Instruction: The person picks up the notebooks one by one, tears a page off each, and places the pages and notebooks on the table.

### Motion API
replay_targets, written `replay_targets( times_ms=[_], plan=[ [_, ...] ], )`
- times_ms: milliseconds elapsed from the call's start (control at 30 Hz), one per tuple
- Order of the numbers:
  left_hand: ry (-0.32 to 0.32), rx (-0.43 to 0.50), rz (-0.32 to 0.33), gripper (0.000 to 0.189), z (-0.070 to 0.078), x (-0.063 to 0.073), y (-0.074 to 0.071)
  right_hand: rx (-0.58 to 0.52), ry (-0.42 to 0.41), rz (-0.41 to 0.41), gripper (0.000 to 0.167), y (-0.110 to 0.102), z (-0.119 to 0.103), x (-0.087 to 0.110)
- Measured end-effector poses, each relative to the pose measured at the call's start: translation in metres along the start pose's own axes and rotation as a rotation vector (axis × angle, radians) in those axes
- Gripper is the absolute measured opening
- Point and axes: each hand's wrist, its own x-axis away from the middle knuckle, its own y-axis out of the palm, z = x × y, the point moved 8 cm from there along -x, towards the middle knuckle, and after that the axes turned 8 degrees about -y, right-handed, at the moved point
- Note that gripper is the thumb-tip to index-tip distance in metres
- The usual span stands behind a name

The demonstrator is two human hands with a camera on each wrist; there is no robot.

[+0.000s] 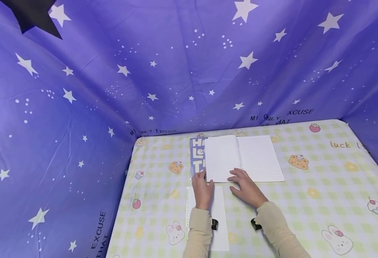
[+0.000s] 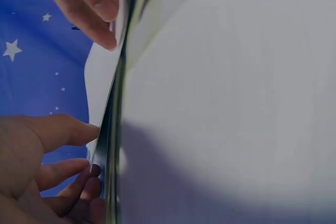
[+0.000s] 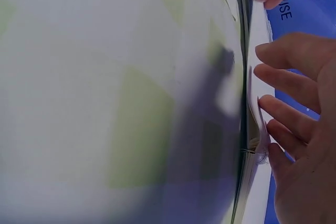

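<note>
An open notebook [image 1: 260, 157] with white lined pages lies at the far middle of the table, its binding running down the centre. At its lower left corner, my left hand [image 1: 203, 190] pinches the page edge [image 2: 107, 85] between thumb and fingers. My right hand [image 1: 247, 188] rests with spread, relaxed fingers on the near edge, close to the binding. Under the left page a blue cover [image 1: 197, 154] with large white letters sticks out. Both hands also appear at the notebook's edge in the wrist views.
A loose white sheet [image 1: 219, 236] with a punched left edge lies beneath my left forearm. The table wears a green checked cloth [image 1: 156, 193] with cartoon prints. Purple star-patterned curtains [image 1: 176, 71] hang behind it and at the sides.
</note>
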Motion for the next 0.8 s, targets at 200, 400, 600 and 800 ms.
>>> replay_targets(
  times_ms=[200,400,600,800],
  plan=[
    [0.000,-0.006,0.008,0.044,0.004,-0.001,0.005,-0.030,0.016,-0.003,0.029,-0.010,0.000,-0.002],
    [0.173,-0.033,-0.068,0.038,0.040,0.004,0.023,-0.037,0.030,0.099,0.030,-0.048,0.019,-0.013],
    [0.471,-0.217,-0.139,0.035,0.081,0.023,0.050,0.066,0.026,0.078,0.035,-0.081,0.042,-0.028],
    [0.667,-0.400,-0.227,0.035,0.097,0.038,0.075,0.142,0.074,-0.004,0.046,-0.095,0.065,-0.036]
  ],
)
